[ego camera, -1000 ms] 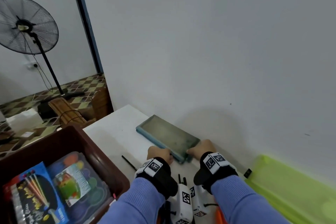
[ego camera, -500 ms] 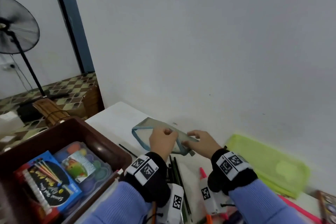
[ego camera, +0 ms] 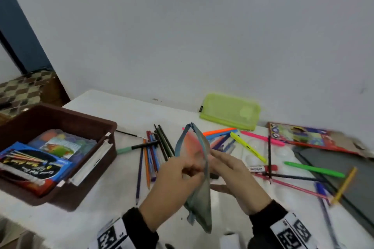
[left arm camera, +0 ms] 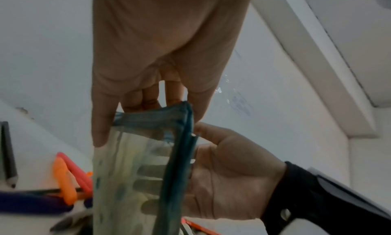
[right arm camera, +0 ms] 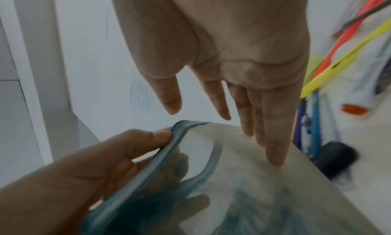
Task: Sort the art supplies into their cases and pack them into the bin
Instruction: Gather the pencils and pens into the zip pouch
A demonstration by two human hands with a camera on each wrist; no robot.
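Head view: our left hand (ego camera: pixel 170 186) pinches the blue zipper edge of the translucent mesh pouch (ego camera: pixel 195 170), thumb on one side, fingers curled behind. Our right hand (ego camera: pixel 236 180) lies flat against the pouch's other face, fingers (right arm camera: pixel 273 138) straight and close together, thumb apart, nothing gripped. We hold the pouch edge-up above the white table (ego camera: pixel 113 111), tilted, mouth partly parted; contents can't be told. Under and around it are loose pencils (ego camera: pixel 153 151), highlighters (ego camera: pixel 248 148) and a red-capped whiteboard marker (ego camera: pixel 263 168). A lime mesh case (ego camera: pixel 230 111) sits by the wall, a paint-set card (ego camera: pixel 299 135) at right. The brown bin (ego camera: pixel 60 121) at left holds a blue brush pack (ego camera: pixel 34 166) and a clear case.
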